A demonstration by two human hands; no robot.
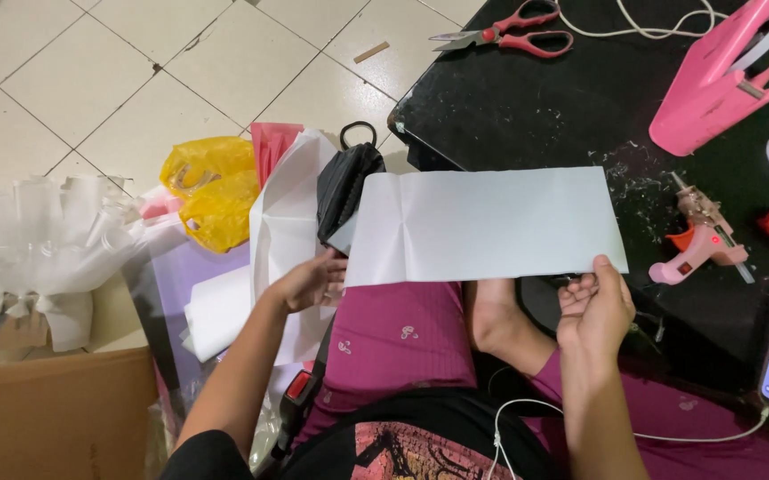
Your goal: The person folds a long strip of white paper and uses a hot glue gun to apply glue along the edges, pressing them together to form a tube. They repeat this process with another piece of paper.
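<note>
White creased paper sheet [482, 227], long axis left-right, held flat: left hand [309, 283] and right hand [593, 307] fingers pinch its lower corners.

I count one white paper sheet [484, 227], one pair of scissors [504, 36], one glue gun [703, 236], one pink tape dispenser [722, 80], two yellow bags [211, 191], one cardboard box [60, 413].

The white paper sheet [487, 227] is spanning the near edge of the black table [527, 107], blocking the way across it. Beyond it, open tabletop is lying between the red scissors [513, 36] and the pink tape dispenser [727, 76]. A pink glue gun [700, 240] is crowding the right side.
</note>
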